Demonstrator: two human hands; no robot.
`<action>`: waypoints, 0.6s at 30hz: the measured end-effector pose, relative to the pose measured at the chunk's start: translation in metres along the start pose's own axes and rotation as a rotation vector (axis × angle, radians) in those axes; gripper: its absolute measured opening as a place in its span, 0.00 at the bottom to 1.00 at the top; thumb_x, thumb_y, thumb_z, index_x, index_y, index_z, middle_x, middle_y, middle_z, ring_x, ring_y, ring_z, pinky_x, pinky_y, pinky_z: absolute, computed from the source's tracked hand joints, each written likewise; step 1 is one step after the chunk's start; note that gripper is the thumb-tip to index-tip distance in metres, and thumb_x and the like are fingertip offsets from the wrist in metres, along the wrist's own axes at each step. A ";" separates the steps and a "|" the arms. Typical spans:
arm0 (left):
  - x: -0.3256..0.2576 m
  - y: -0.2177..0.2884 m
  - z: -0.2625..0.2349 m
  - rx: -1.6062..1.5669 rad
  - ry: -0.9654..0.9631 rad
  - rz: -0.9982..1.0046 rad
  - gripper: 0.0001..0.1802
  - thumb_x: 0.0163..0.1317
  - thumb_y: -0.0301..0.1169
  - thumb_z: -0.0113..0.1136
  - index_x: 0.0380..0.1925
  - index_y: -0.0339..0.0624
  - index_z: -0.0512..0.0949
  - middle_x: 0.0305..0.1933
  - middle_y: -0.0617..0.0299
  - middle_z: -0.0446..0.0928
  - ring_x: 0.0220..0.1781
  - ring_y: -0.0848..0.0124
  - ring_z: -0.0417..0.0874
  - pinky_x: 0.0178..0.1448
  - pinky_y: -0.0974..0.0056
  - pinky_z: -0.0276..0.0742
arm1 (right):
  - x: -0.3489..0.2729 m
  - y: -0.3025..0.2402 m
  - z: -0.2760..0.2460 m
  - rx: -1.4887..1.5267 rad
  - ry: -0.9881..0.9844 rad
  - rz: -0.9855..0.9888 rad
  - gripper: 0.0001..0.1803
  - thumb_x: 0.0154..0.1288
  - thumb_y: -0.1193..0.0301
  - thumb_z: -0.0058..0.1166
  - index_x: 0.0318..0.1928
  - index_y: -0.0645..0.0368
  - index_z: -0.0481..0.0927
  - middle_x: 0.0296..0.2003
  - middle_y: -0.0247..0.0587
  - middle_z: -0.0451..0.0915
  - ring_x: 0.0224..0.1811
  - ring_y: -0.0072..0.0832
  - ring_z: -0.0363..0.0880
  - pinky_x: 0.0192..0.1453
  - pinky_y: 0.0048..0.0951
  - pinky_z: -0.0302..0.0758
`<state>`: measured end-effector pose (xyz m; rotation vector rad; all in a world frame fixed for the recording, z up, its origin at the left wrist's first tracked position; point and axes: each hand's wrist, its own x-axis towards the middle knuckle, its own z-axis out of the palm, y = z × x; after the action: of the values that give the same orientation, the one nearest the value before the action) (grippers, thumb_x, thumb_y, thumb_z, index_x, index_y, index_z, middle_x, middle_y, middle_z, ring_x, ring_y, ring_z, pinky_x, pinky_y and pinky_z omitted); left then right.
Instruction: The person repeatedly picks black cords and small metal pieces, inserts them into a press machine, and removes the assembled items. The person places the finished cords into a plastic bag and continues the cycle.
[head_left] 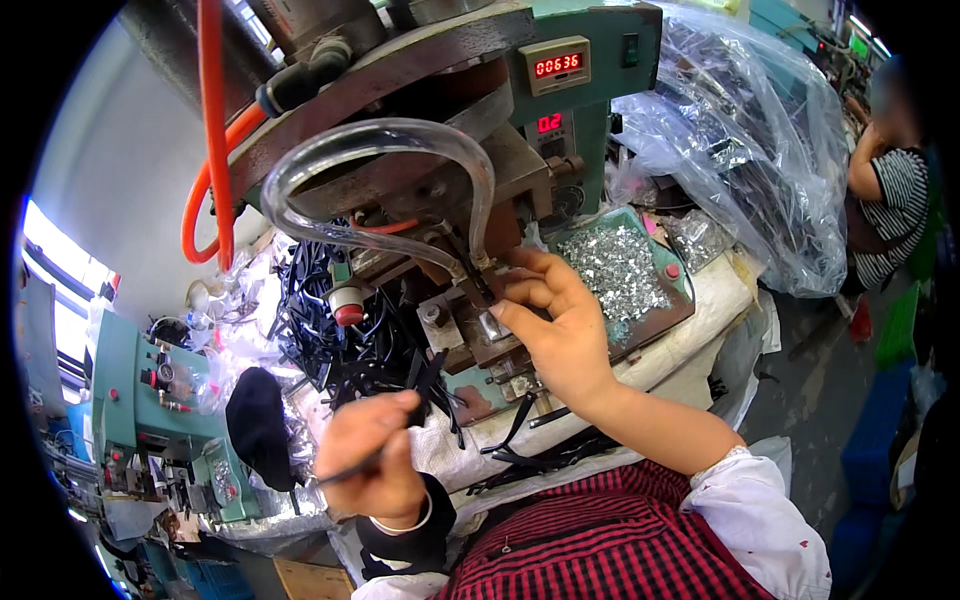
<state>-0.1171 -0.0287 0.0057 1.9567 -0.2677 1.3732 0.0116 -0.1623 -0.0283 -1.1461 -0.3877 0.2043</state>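
Note:
My left hand [375, 458], somewhat blurred, is closed around a black strap [430, 382]. One end of the strap sticks up past my fingers toward the press, and a thin dark length shows below them. My right hand [560, 325] is at the press die [493, 325], thumb and forefinger close together at its small metal block. Whatever lies between those fingertips is too small and hidden to name. A clear hose [385, 135] loops above and ends at fittings just over the die.
A heap of black straps [320, 310] lies left of the press, by a red button [348, 314]. On the right, a green tray [680, 285] holds small silvery metal pieces [620, 272]. Behind stands a big clear plastic bag [750, 150]. Several straps [535, 460] lie near my lap.

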 end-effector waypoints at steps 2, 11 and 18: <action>-0.014 -0.001 0.007 0.011 -0.148 0.051 0.08 0.63 0.26 0.67 0.36 0.33 0.79 0.35 0.48 0.83 0.35 0.61 0.86 0.37 0.61 0.83 | -0.013 -0.014 -0.003 -0.132 -0.046 -0.050 0.30 0.66 0.80 0.57 0.67 0.68 0.66 0.52 0.47 0.82 0.52 0.28 0.82 0.61 0.27 0.74; -0.015 -0.028 0.056 0.191 -0.393 0.438 0.13 0.48 0.22 0.75 0.35 0.40 0.82 0.40 0.53 0.85 0.20 0.73 0.78 0.22 0.69 0.69 | 0.029 -0.017 -0.085 -0.616 0.208 -0.338 0.25 0.64 0.77 0.59 0.62 0.64 0.75 0.56 0.50 0.80 0.61 0.36 0.78 0.68 0.36 0.71; -0.017 -0.028 0.061 0.169 -0.402 0.416 0.15 0.45 0.19 0.74 0.34 0.41 0.81 0.38 0.51 0.86 0.20 0.72 0.78 0.21 0.69 0.66 | -0.010 0.025 -0.119 -1.263 -0.033 -0.502 0.05 0.52 0.73 0.63 0.32 0.58 0.86 0.55 0.54 0.80 0.66 0.50 0.72 0.68 0.50 0.70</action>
<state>-0.0641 -0.0523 -0.0318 2.4091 -0.8087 1.2665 0.0511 -0.2567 -0.0958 -2.2168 -0.8702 -0.5547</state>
